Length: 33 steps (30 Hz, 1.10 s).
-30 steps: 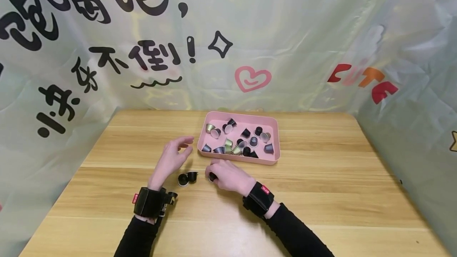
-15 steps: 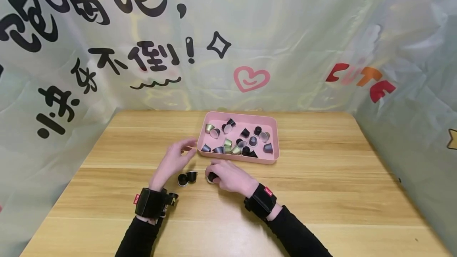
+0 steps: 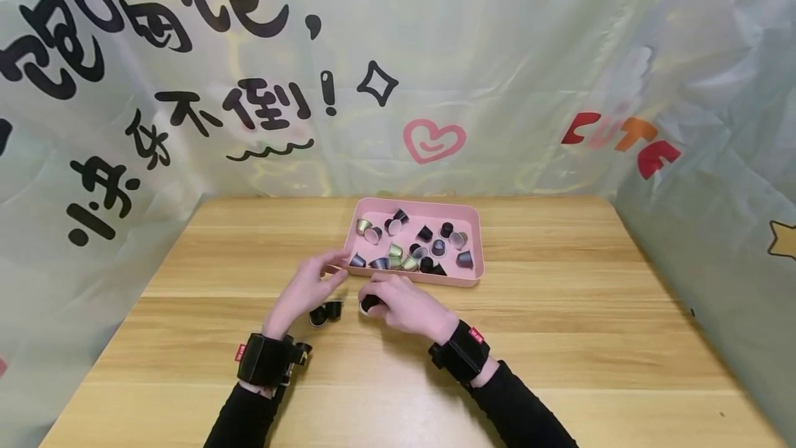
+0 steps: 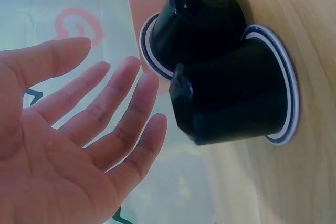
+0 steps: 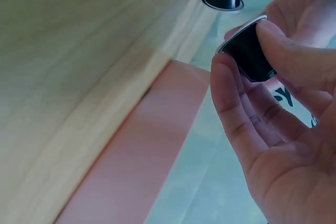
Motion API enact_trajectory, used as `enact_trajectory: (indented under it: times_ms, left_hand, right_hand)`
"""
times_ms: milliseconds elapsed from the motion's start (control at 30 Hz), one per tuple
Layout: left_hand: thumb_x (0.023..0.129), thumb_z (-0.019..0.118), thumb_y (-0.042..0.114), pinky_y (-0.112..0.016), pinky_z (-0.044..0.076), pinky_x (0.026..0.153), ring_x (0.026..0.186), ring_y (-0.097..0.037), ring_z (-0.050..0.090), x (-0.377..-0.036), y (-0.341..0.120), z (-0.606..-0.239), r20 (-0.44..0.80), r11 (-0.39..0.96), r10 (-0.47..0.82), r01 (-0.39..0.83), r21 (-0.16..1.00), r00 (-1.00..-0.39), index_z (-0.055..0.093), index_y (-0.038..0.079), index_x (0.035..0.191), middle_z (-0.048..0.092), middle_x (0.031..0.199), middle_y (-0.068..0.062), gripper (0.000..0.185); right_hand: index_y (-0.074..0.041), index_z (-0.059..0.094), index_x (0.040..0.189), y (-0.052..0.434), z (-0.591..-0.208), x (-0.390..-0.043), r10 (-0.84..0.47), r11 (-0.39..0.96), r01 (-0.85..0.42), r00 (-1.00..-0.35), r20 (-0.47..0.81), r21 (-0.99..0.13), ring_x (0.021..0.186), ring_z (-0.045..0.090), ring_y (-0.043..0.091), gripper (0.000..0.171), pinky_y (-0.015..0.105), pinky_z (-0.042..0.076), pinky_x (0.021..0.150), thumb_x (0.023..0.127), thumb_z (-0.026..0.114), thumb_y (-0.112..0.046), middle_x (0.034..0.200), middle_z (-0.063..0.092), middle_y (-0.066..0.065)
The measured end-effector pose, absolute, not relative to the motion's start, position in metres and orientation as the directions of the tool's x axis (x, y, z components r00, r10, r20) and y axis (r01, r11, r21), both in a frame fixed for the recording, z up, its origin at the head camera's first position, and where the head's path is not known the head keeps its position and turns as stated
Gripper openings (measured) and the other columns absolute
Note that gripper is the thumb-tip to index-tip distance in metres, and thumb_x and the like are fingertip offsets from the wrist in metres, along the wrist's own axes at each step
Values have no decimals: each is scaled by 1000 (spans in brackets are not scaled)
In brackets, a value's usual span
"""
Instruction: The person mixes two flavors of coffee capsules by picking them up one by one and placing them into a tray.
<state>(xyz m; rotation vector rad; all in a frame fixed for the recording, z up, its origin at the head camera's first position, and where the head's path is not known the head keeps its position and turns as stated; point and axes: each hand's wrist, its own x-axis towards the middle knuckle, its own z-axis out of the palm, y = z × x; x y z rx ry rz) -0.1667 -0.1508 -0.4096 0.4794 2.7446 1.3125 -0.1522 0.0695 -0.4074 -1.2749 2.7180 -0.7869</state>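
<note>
Just in front of the pink tray (image 3: 475, 281), a black coffee capsule (image 3: 369, 304) is pinched between the thumb and fingertips of the right hand (image 3: 404, 306), its rim turned leftward above the wooden table (image 3: 560, 337). Beside it, the left hand (image 3: 307, 289) is held relaxed and spread, palm turned inward, grasping nothing. Two black capsules (image 3: 325, 312) are seen lying touching on the table between the wrists, close under the left hand's fingers (image 4: 131, 103).
</note>
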Motion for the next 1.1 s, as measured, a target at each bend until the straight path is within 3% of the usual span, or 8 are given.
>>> enact_trajectory:
  times_ms: [300,567,867,1100]
  left_hand:
    - [99,59,8,-59,48,104,116,-41,64,-167,-151,-410,74,595,313,256,762,-947,52,-5,141,68,124,-23,44]
    - [99,58,9,-61,45,107,117,-41,64,-170,-153,-411,63,603,307,245,759,-950,52,-3,141,67,125,-23,44]
    - [99,59,9,-60,45,107,116,-41,64,-168,-153,-410,67,607,300,245,756,-952,53,-3,141,68,125,-23,44]
    - [99,59,9,-60,45,108,117,-41,64,-168,-155,-410,68,606,299,244,757,-952,52,-2,142,67,126,-22,45]
  right_hand:
    - [-8,70,116,77,-398,-159,-704,533,-702,-677,213,-472,92,66,14,22,25,56,82,94,69,-11,109,69,4]
    - [-8,69,119,86,-390,-165,-654,559,-681,-713,252,-473,76,59,8,25,20,50,72,94,69,-12,104,68,4]
    - [-7,70,115,98,-384,-171,-618,557,-682,-722,311,-474,73,51,7,21,20,46,70,95,68,-15,91,62,0]
    - [-8,72,112,108,-385,-178,-552,631,-652,-758,348,-420,72,51,9,21,23,44,66,93,71,-18,91,67,2]
